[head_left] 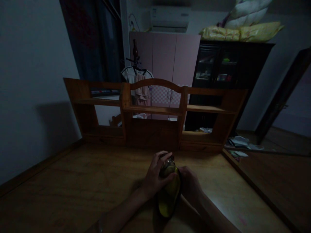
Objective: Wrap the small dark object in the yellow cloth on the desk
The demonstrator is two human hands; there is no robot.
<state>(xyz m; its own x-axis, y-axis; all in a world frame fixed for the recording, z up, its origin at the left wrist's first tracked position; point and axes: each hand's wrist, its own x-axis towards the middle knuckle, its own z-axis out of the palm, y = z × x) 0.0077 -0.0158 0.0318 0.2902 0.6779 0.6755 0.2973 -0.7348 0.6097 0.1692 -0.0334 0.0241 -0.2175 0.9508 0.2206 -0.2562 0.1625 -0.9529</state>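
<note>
A slipper (167,202) with a yellow insole and a dark rim is held over the wooden surface, its heel end toward me. Its far end carries a shiny, decorated strap. My left hand (155,178) is closed around the strap part from the left, thumb on the near side and fingers over the top. Against the slipper's right edge, my right hand (190,183) is closed with its fingertips hidden behind the rim. Dim light hides the slipper's underside.
The wooden surface (73,181) spreads around my hands. A wooden shelf unit (155,110) stands along its far edge, with a wall (31,90) at left. Beyond are a pink wardrobe (164,58), hanging clothes (142,84), a dark cabinet (233,61) and the floor at right.
</note>
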